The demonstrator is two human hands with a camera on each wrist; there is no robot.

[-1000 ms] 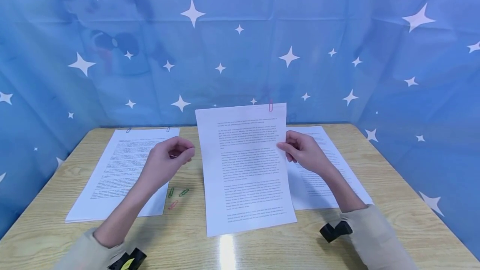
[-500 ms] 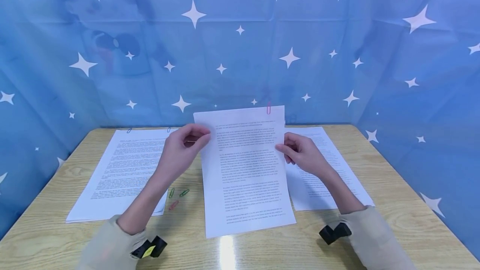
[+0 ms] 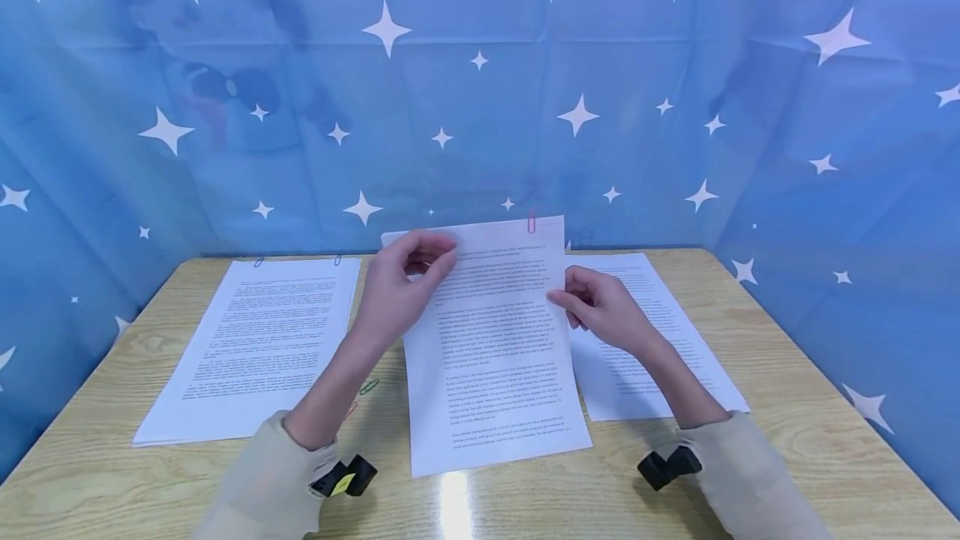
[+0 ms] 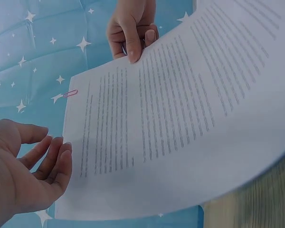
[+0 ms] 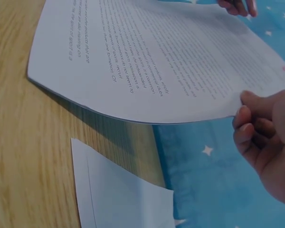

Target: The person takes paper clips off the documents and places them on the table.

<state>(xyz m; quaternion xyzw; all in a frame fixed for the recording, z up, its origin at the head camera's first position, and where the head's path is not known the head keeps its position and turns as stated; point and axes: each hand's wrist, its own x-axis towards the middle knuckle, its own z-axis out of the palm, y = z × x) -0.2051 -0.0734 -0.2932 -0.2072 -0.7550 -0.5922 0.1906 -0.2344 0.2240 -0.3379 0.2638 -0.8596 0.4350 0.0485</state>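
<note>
A printed sheaf of paper (image 3: 495, 357) stands raised above the table in the head view, a pink paper clip (image 3: 532, 224) on its top edge near the right corner. My right hand (image 3: 603, 307) pinches its right edge between thumb and fingers. In front of its upper left part is my left hand (image 3: 408, 282), fingers loosely bent. The left wrist view shows the left hand (image 4: 33, 166) by the sheaf's top edge, with nothing visible between thumb and fingertips; whether it touches the paper I cannot tell. The sheaf bows in the right wrist view.
A printed stack (image 3: 251, 348) with two dark clips on its top edge lies on the left of the wooden table (image 3: 525, 498). Another stack (image 3: 645, 357) lies at the right, partly covered. A green paper clip (image 3: 369, 387) lies beside my left forearm. Behind hangs a starry blue cloth (image 3: 480, 107).
My left hand has moved right and up, from beside the sheaf to in front of its upper left part. The sheaf's top has shifted slightly left and down. My right hand keeps its hold.
</note>
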